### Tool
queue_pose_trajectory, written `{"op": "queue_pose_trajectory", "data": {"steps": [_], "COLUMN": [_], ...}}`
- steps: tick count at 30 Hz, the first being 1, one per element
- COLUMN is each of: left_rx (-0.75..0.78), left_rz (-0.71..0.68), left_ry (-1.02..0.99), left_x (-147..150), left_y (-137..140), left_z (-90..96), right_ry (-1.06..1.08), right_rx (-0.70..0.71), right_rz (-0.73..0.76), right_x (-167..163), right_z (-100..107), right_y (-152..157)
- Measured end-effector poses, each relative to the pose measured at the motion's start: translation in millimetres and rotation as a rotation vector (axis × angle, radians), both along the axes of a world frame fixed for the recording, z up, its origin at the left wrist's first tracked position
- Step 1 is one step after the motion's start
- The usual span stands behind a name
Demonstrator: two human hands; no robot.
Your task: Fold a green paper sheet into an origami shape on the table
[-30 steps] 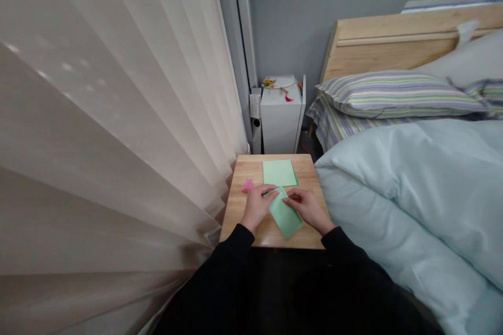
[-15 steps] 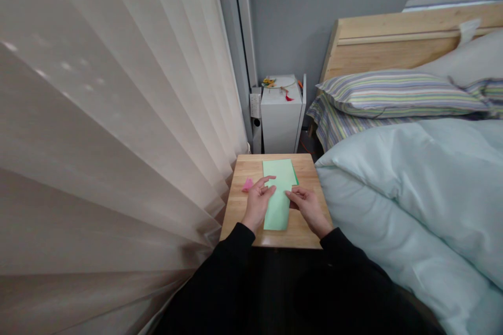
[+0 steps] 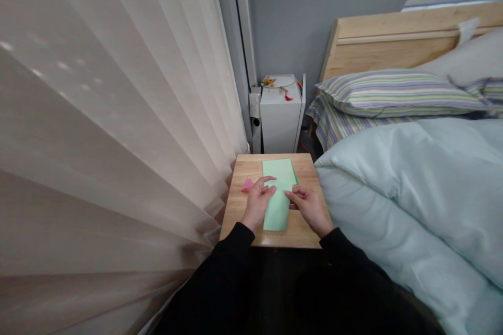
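A light green sheet of paper, tall and narrow, is between my two hands above the small wooden table. My left hand grips its left edge, thumb on the front. On the right edge, my right hand pinches it between thumb and fingers. Behind it lies a stack of green paper, pale on top with a darker green edge showing at the right. A small folded pink paper piece rests on the table to the left of my left hand.
Pleated curtains hang close on the left. A bed with a pale blue quilt and a striped pillow borders the table on the right. Beyond the table stands a white cabinet with small ornaments on top.
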State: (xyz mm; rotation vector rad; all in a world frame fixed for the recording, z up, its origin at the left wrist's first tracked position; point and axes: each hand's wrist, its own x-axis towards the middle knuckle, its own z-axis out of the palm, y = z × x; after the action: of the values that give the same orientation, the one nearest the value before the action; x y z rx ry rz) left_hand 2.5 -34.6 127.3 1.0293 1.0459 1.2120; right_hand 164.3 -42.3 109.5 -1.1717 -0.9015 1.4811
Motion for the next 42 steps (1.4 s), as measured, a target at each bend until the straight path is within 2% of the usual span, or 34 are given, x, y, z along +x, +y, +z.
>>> {"op": "queue_pose_trajectory", "data": {"steps": [8, 17, 28, 42], "left_rx": [-0.032, -0.024, -0.009, -0.039], "left_rz": [-0.041, 0.005, 0.023, 0.022], "left_ry": [-0.053, 0.014, 0.059, -0.014], "left_x": [1.4, 1.9, 1.7, 2.3], "left_y": [-1.4, -3.1, -4.9, -4.4], "left_z": [0.5, 7.0, 12.7, 11.8], "right_ry": [-0.093, -0.083, -0.032, -0.045], "right_rx": [0.013, 0.013, -0.007, -0.002], "right_rz": [0.086, 0.096, 0.1, 0.111], "right_x": [-0.6, -0.6, -1.3, -0.4], "right_z": [1.6, -7.6, -7.4, -4.6], "right_y": [-2.4, 0.3, -0.3, -0.4]}}
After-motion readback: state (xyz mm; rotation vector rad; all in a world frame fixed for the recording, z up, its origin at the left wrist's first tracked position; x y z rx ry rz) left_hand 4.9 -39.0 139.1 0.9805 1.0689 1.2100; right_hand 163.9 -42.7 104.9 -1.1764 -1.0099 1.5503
